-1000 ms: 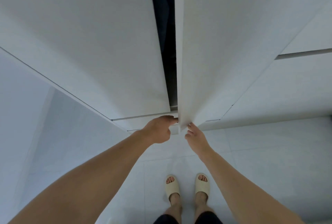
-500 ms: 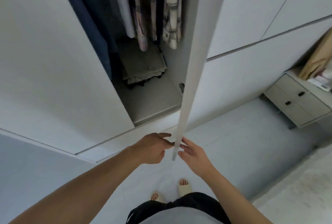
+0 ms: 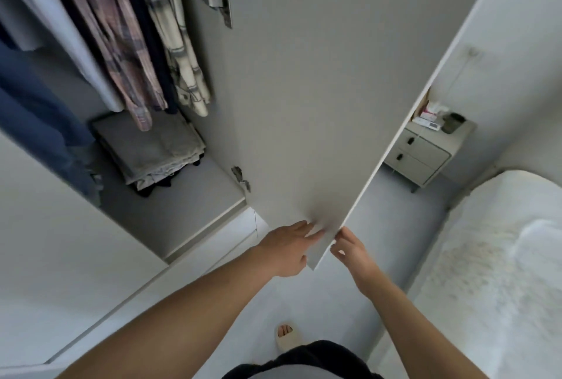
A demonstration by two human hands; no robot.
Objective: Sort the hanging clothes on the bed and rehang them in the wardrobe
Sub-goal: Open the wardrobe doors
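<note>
One head-worn wide-angle view looks steeply down, close on the wardrobe door [image 3: 304, 105].

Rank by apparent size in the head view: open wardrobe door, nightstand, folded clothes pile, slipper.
1. Open wardrobe door
2. Folded clothes pile
3. Nightstand, though it stands farther off, so unsure against the pile
4. Slipper

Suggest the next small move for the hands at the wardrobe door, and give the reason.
Probably let go of the door and reach for the hanging clothes. The door stands wide open; the left hand lies flat on its inner face, the right hand sits at its edge, and no clothes show on the bed.
</note>
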